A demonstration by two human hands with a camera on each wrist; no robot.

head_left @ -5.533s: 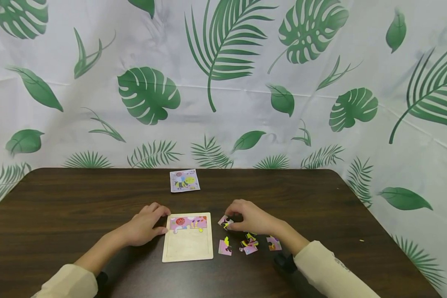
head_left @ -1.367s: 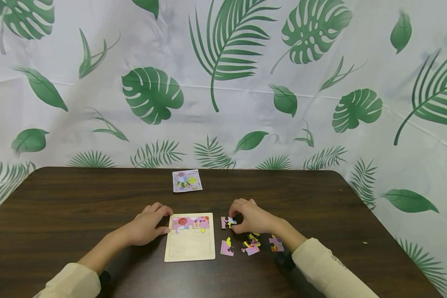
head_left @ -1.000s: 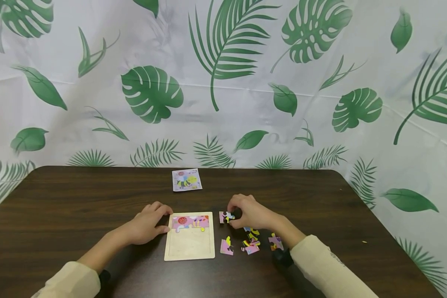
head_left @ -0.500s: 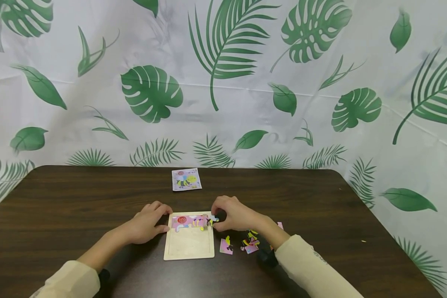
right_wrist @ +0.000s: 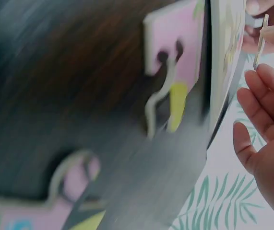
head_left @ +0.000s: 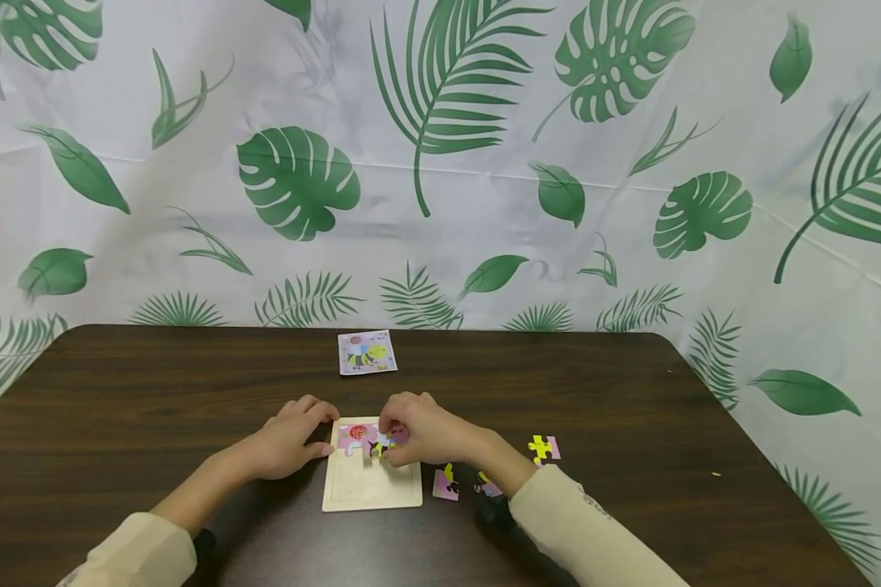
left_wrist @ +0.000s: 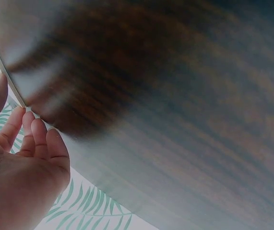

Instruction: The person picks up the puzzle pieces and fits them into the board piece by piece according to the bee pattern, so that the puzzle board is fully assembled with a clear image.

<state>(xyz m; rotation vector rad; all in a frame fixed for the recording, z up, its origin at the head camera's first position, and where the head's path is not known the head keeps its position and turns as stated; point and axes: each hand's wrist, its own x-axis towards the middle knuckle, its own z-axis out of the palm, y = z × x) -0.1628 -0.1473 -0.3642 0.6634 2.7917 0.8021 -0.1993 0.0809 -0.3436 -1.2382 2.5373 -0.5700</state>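
A shallow wooden puzzle tray (head_left: 373, 491) lies on the table, joined pink pieces with a red flower (head_left: 357, 433) along its far side. My left hand (head_left: 286, 442) rests at the tray's left edge; thumb and forefinger touch the rim (left_wrist: 13, 88) in the left wrist view. Above the tray, my right hand (head_left: 431, 432) pinches a jigsaw piece (head_left: 375, 447) between thumb and fingers, just below the joined pieces and partly covering them. In the right wrist view this held piece (right_wrist: 261, 42) appears edge-on. Whether it touches the tray I cannot tell.
Loose jigsaw pieces lie right of the tray: a pink one (head_left: 444, 486), one partly under the right forearm (head_left: 488, 487), and a yellow and pink one (head_left: 540, 447). A bee picture card (head_left: 367, 353) lies near the table's far edge. A leaf-print cloth (head_left: 470, 236) hangs behind.
My right hand has picked up the jigsaw piece from the table on the right, turned it, and carried it left over the tray. The left hand has stayed at the tray's edge.
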